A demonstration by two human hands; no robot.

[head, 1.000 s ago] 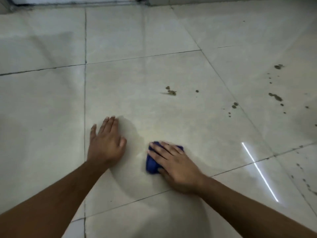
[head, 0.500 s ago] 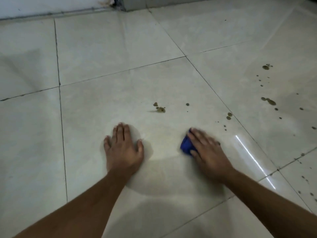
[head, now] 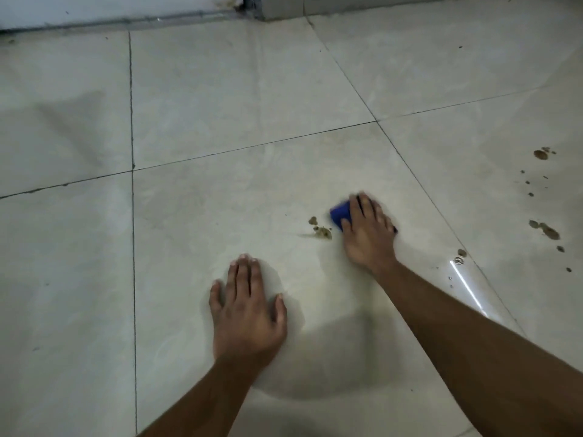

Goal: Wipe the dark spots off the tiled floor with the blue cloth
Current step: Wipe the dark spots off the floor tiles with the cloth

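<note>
My right hand [head: 367, 231] presses a folded blue cloth [head: 340, 214] flat onto the pale tiled floor [head: 220, 200]; most of the cloth is hidden under my palm and fingers. A cluster of dark brown spots [head: 321, 229] lies just left of the cloth, almost touching it. My left hand [head: 247, 310] rests flat on the tile nearer to me, fingers straight, holding nothing. More dark spots [head: 544, 228] and a larger blot [head: 540, 154] dot the tile to the right, with two small ones [head: 460, 256] by the grout line.
A wall base and a door frame corner [head: 252, 7] run along the top edge. Dark grout lines [head: 132, 216] divide the large tiles. A bright streak of reflected light [head: 467, 287] lies on the floor beside my right forearm.
My right hand slid the blue cloth forward and to the right, up to the brown spot cluster. The small spot right of the cluster is now under my hand. My left hand stayed planted.
</note>
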